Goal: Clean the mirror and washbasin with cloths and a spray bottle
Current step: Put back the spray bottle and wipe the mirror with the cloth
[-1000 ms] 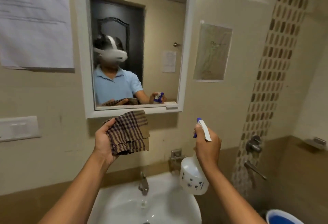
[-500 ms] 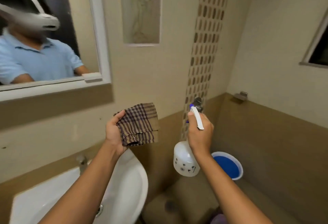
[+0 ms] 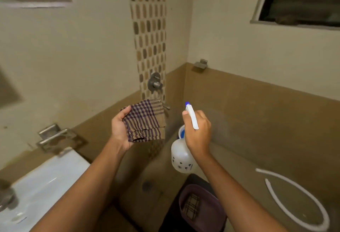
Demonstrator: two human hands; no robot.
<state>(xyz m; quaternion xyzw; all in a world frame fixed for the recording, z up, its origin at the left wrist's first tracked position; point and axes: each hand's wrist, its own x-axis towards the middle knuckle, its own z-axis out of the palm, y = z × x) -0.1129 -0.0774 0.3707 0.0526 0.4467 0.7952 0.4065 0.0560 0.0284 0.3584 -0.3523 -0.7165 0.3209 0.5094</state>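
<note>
My left hand (image 3: 120, 128) holds a folded brown and purple checked cloth (image 3: 145, 120) up in front of the tiled wall. My right hand (image 3: 198, 132) grips the neck of a white spray bottle (image 3: 181, 158) with a blue nozzle, its trigger head pointing up and its body hanging below my fist. The white washbasin (image 3: 44, 182) fills the lower left corner, with part of its tap (image 3: 6, 196) at the left edge. The mirror is out of view.
A purple tub (image 3: 204, 207) on a dark stool holds another checked cloth (image 3: 192, 207) below my right arm. A blue bucket (image 3: 181, 132) shows behind the bottle. A wall tap (image 3: 155, 83) sits on the mosaic strip, a white hose (image 3: 301, 200) lies at right, a window (image 3: 301, 0) is top right.
The view has swung right, away from the mirror and basin toward the shower corner. Both hands keep the cloth and the bottle in the same grips.
</note>
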